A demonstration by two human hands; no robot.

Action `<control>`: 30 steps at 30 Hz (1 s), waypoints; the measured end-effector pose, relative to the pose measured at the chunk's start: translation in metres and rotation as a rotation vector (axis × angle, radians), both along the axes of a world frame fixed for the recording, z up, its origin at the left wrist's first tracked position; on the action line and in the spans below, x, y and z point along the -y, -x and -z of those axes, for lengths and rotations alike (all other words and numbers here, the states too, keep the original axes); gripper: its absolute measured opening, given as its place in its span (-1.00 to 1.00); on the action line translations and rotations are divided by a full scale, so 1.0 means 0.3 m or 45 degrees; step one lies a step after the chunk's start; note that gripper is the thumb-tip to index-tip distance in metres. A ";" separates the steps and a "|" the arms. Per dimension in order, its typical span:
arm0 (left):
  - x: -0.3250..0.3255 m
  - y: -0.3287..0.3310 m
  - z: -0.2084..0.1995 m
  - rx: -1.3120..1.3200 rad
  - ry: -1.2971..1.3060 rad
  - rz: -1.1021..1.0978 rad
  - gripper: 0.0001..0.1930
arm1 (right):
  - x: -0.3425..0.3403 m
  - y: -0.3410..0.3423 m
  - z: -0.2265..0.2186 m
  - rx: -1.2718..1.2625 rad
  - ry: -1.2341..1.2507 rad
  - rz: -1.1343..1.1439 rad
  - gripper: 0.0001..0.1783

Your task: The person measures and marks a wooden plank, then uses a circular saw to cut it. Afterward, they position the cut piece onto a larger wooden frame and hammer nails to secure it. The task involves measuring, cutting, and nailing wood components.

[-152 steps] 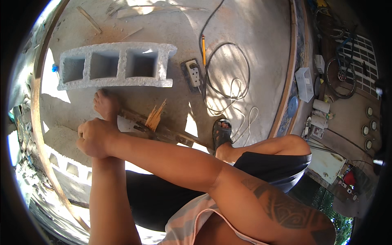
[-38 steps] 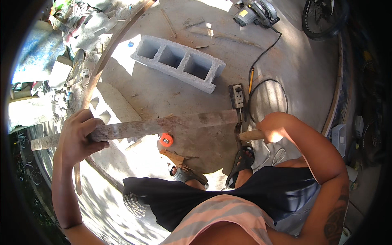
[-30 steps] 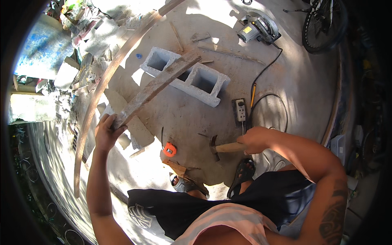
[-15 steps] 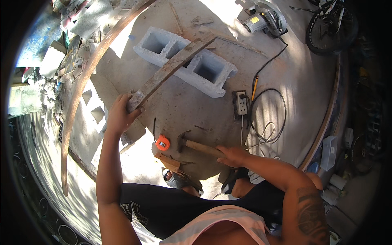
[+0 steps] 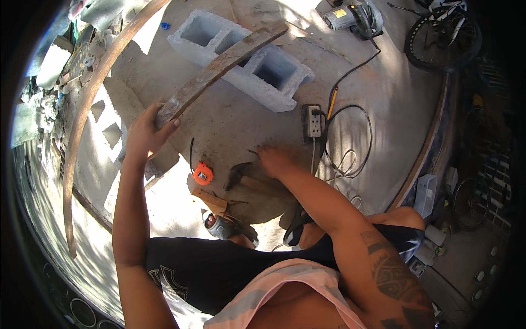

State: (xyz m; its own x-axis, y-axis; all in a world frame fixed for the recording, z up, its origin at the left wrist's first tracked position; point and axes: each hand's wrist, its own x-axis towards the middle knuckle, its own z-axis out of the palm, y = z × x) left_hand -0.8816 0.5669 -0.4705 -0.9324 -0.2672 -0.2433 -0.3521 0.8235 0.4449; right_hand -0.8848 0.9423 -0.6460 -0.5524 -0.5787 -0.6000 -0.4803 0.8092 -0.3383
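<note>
My left hand [image 5: 145, 130] is closed around the near end of a wooden board [image 5: 219, 67]. The board's far part lies across a grey hollow concrete block [image 5: 274, 98]. Down at the floor, my right hand [image 5: 275, 161] has its fingers drawn together over a thin dark piece [image 5: 252, 152], one end of which sticks out to the left; its kind is too small to make out. Close below that hand lies a hammer [image 5: 233, 175], its wooden handle partly under my forearm's shadow. An orange tape measure [image 5: 203, 174] sits left of the hammer.
A power strip [image 5: 313, 122] with coiled cables [image 5: 368, 137] lies to the right. Farther off are a circular saw [image 5: 350, 19] and a bicycle wheel [image 5: 442, 35]. A long curved wooden strip [image 5: 90, 96] runs along the left. Wood scraps [image 5: 211, 202] lie by my feet.
My right hand has let go of the hammer handle and moved forward and left to the thin dark piece. My left hand still holds the board. The whole view has shifted slightly.
</note>
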 end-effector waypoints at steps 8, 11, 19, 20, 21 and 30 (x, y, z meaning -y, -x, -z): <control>-0.007 -0.032 -0.013 -0.152 0.038 0.047 -0.52 | -0.161 0.496 -0.476 0.381 -0.167 -0.405 -0.68; 0.032 -0.047 -0.010 -0.135 0.074 0.056 -0.56 | -0.329 0.703 -0.511 0.036 -0.243 -0.115 -0.68; 0.019 -0.028 0.005 -0.092 0.030 -0.066 -0.39 | -0.451 0.723 -0.216 -0.401 -0.493 0.330 -0.52; 0.024 -0.033 0.002 -0.105 0.023 -0.068 -0.38 | -0.439 0.727 -0.194 -0.450 -0.543 0.323 -0.51; 0.029 -0.046 -0.005 -0.074 -0.026 -0.082 -0.32 | -0.443 0.730 -0.147 -0.390 -0.528 0.317 -0.51; 0.009 -0.050 0.044 -0.546 0.503 0.118 -0.11 | -0.490 0.849 0.002 -0.276 -0.557 0.212 -0.62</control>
